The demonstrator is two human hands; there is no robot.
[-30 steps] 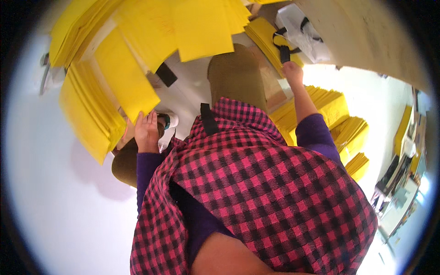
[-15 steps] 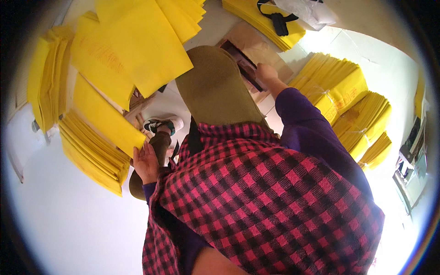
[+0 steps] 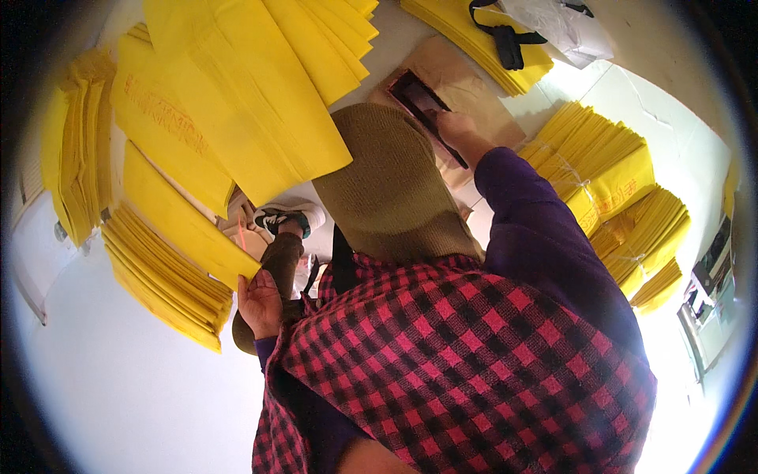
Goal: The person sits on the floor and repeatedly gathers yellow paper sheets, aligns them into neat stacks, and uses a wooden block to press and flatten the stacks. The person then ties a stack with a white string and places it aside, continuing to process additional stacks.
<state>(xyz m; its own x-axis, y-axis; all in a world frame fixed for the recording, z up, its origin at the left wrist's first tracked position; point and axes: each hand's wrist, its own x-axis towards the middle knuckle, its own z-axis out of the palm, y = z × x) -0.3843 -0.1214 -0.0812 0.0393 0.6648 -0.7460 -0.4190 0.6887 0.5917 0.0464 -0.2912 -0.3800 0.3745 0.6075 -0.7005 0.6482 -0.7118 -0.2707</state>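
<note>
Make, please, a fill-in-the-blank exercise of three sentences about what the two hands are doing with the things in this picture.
1. The left hand grips the edge of a ____ envelope.
2. The right hand reaches to a dark ____ lying on brown paper.
3. The person's shirt has a red and black ____ pattern.

Missing words: yellow; tablet; checked

A flat yellow sheet [image 3: 178, 229] lies on a stack of the same sheets, its near corner pinched in the left hand [image 3: 259, 302]. A dark flat rectangular object [image 3: 425, 107] (its surface glossy) tilts on brown paper under the right hand [image 3: 456, 130].
</note>
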